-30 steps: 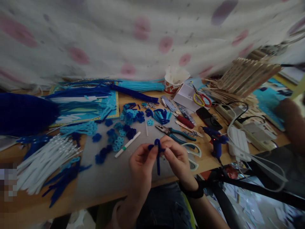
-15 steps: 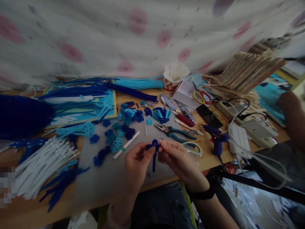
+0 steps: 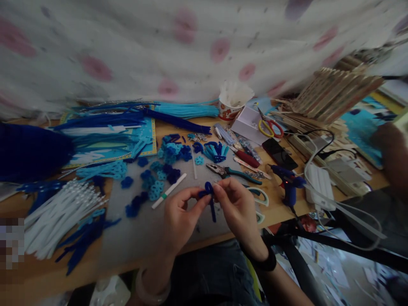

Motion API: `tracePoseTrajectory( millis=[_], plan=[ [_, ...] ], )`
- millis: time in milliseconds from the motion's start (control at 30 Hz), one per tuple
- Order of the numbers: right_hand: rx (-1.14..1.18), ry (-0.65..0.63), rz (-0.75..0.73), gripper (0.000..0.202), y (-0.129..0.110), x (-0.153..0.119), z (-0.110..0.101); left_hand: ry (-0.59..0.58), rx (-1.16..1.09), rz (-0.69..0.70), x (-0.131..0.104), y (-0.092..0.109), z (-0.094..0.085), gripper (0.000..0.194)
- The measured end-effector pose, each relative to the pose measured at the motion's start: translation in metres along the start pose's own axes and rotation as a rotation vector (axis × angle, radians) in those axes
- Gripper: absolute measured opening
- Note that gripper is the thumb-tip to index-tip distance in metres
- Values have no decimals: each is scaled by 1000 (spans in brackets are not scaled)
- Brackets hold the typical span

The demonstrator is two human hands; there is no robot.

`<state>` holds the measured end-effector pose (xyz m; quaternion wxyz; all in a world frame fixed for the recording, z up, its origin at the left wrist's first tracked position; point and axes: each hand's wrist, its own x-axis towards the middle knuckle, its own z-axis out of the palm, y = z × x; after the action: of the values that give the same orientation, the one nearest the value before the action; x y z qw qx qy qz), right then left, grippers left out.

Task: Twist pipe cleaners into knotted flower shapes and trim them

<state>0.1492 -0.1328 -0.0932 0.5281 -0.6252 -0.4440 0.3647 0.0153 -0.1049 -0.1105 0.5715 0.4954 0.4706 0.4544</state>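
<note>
A dark blue pipe cleaner (image 3: 213, 210), bent into a small loop on top with a straight tail hanging down, is pinched between both my hands. My left hand (image 3: 185, 212) grips its left side with thumb and forefinger. From the other side, my right hand (image 3: 234, 206) pinches it close to the loop. Both hold it just above the grey mat (image 3: 134, 238). Left of my hands lies a white marker-like stick (image 3: 168, 191) with a green band. Pliers (image 3: 232, 173) with teal handles rest beyond my right hand. Blue fuzzy flowers (image 3: 156, 190) are scattered on the mat.
White pipe cleaners (image 3: 60, 216) lie in a bundle at left. A blue glue gun (image 3: 289, 185) with a lit red light stands at right, near a power strip (image 3: 334, 165) and cables. Scissors (image 3: 270, 127) rest on a white box (image 3: 250, 125). Another person's hand (image 3: 393, 146) is at far right.
The hanging tail of the pipe cleaner has swung slightly right and up. My right hand has turned more upright, and my left hand has shifted a little left.
</note>
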Motion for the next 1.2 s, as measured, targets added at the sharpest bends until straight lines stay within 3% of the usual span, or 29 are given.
tracePoseTrajectory(
  millis=[100,267,400,533,700,833,1067,1200],
  plan=[
    [-76,-7,-10,32,-2,0,1,40,-19,34,-1,-3,2,9],
    [-16,-51,-44,36,-2,6,-2,14,-309,-142,5,-9,5,14],
    [85,-65,-62,29,7,7,-5,105,-462,-186,10,-9,10,15],
    [182,-248,-17,34,17,6,-4,52,-512,-191,11,-4,16,11],
    [429,-381,102,34,24,3,3,-40,-521,-233,10,3,12,12],
    [584,-450,213,36,23,0,4,2,-352,-89,8,6,8,6],
    [466,-532,110,31,17,1,0,-92,-308,-121,12,10,-3,4],
    [-1,-360,-121,23,12,-3,-3,-103,-30,-28,16,15,-18,6]
  ],
)
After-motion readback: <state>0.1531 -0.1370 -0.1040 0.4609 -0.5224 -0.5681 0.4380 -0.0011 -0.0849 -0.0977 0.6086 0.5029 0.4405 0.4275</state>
